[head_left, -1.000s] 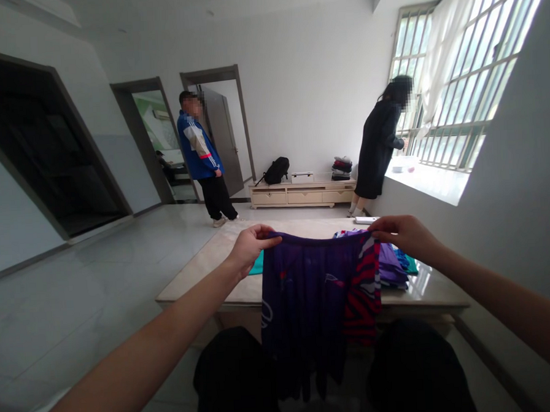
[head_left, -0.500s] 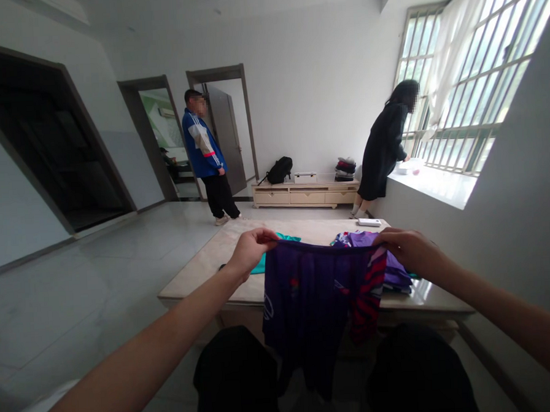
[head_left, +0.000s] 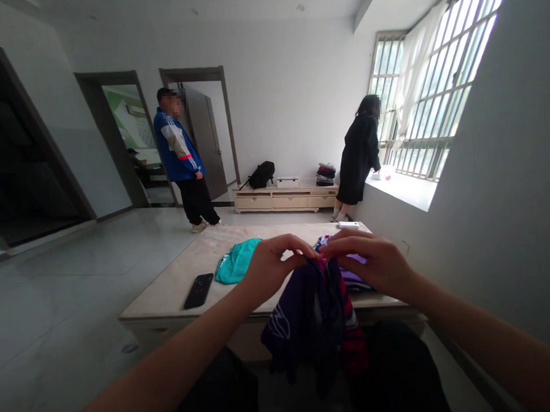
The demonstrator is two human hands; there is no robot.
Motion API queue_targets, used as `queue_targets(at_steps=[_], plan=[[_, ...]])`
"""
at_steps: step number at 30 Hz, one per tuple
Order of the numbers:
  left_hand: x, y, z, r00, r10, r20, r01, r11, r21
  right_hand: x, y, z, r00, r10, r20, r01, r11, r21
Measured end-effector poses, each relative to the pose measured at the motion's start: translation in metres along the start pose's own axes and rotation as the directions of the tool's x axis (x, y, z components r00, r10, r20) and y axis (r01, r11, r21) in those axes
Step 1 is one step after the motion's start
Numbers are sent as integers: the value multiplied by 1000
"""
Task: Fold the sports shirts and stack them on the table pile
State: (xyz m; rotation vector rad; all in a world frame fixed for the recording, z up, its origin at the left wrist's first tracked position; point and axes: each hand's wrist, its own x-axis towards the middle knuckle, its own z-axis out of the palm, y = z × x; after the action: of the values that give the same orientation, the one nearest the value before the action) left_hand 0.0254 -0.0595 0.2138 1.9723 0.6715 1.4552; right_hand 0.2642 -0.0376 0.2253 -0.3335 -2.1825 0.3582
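Observation:
A dark purple shirt [head_left: 295,318] with a white print and a red-striped part hangs in folds over the near edge of the table. My left hand [head_left: 284,261] pinches its top edge between thumb and fingers. Close against it, my right hand [head_left: 367,256] grips the other end of that edge, so the cloth is gathered between both hands. Behind the left hand lies a teal garment [head_left: 237,261]. Partly hidden by my right hand is a pile of purple clothes [head_left: 356,277].
On the low table [head_left: 169,291] are a black phone [head_left: 199,290] and a white device [head_left: 348,225]. One person [head_left: 180,155] stands by the doorway; another [head_left: 358,155] leans at the windowsill. A cabinet [head_left: 279,199] bears a backpack [head_left: 260,175] and folded clothes [head_left: 325,174].
My hands have come together from wide apart, so the shirt's stretched top edge is now bunched. The view has shifted right, and the phone has come into sight.

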Motion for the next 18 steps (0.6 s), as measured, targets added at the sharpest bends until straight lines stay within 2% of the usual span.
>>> queue_targets(at_steps=[4,9,12,18], plan=[[4,2,15,998,36,-59,-40,996,-78,-1,-10,8,986,156,-66,-140,969,203],[3,3,15,997,8,71,0,994,-106,-1,-18,8,965,236,-111,-206,951,231],[2,2,14,992,-61,112,70,995,-74,1,-19,6,977,199,-78,-179,961,212],[2,1,17,979,-156,127,166,984,-71,0,-13,5,999,49,8,-50,983,176]])
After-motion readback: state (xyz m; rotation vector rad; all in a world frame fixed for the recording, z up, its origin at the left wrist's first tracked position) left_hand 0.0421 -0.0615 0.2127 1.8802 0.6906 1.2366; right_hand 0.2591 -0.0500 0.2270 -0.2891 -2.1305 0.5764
